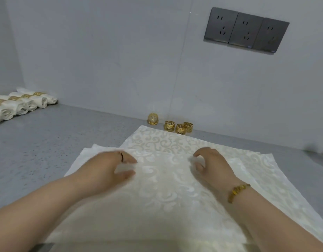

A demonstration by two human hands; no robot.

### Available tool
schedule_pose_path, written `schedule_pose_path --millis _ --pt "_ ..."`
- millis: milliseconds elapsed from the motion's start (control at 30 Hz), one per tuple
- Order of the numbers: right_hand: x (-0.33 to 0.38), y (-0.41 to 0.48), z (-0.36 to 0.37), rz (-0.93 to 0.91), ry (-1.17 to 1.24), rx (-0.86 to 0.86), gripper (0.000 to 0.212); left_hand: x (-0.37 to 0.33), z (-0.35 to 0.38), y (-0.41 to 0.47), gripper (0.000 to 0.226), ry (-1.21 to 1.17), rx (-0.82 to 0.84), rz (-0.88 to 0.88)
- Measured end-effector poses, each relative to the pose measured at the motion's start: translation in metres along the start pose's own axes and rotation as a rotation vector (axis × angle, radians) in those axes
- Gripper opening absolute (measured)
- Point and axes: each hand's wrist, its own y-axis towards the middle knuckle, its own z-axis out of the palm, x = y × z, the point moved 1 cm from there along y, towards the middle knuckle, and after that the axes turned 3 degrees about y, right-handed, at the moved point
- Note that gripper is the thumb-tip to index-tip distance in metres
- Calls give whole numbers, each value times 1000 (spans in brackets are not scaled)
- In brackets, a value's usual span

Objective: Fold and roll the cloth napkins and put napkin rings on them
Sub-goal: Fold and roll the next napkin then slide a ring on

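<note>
A cream damask cloth napkin with a scroll pattern (pixel 162 179) lies flat in the lower centre of the frame, on top of a stack of similar napkins (pixel 266 170) whose edges fan out to the right and the far side. The stack rests on a speckled grey countertop (pixel 57 142).

The left hand (pixel 109 166) is over the napkin's left part, fingers straight and thumb spread apart from them. The right hand (pixel 213 166) is over its centre-right, fingers loosely curled and gripping nothing visible. Motion blur hides whether either hand touches the cloth.

The likeliest slip is catching two layers at once, since the sheets lie skewed and close in colour. A fold would then drag the napkin beneath along. The cloth looks smooth, so a fold could also shift out of square if only one side is pressed.

Four gold fretwork napkin rings (pixel 179 127) stand by the wall at the upper centre, just beyond the stack's far corner. A sweeping cloth edge could knock them, and the leftmost one (pixel 153 118), which is on its side, might roll.

Finished rolled napkins with gold rings (pixel 20 104) sit at the left edge.

No brand, label or writing is legible, not even on the three dark grey wall sockets (pixel 246 30) at the upper right.
</note>
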Motion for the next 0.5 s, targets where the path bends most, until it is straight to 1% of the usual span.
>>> schedule_pose_path --millis 33,67,100,133,167,200,233,267,333,367,400,433,467,500 --pt "2 -16 -7 -38 65 -1 26 -16 -7 -16 17 2 74 60" --pt "5 -34 -15 -96 119 4 25 -26 -11 -32 16 17 127 127" --pt "9 -53 -22 -154 159 39 30 -33 -15 -45 26 84 153 172" --pt "12 -72 -29 -205 147 110 37 -38 -16 -56 38 101 136 209" --pt "10 -92 -36 -247 90 172 40 -43 -13 -67 40 104 78 264" --pt "5 -105 -36 -285 6 198 38 -43 -4 -72 34 127 38 327" --pt "-1 -121 -37 -302 -81 189 35 -49 3 -78 33 197 44 351" --pt "-5 -134 -38 -295 -140 171 35 -53 12 -78 39 280 79 383" --pt "-12 -147 -41 -253 -133 132 38 -62 22 -74 46 363 164 346" --pt "-14 -149 -41 -234 -145 130 37 -64 22 -72 43 390 223 320" --pt "-13 -156 -43 -207 -156 128 35 -68 19 -76 35 410 223 305" --pt "-14 -157 -42 -219 -161 97 32 -72 14 -76 29 410 232 282" --pt "-13 -157 -43 -219 -156 75 29 -76 11 -77 38 386 252 250" --pt "-12 -163 -43 -219 -145 67 27 -81 7 -79 49 338 214 229"
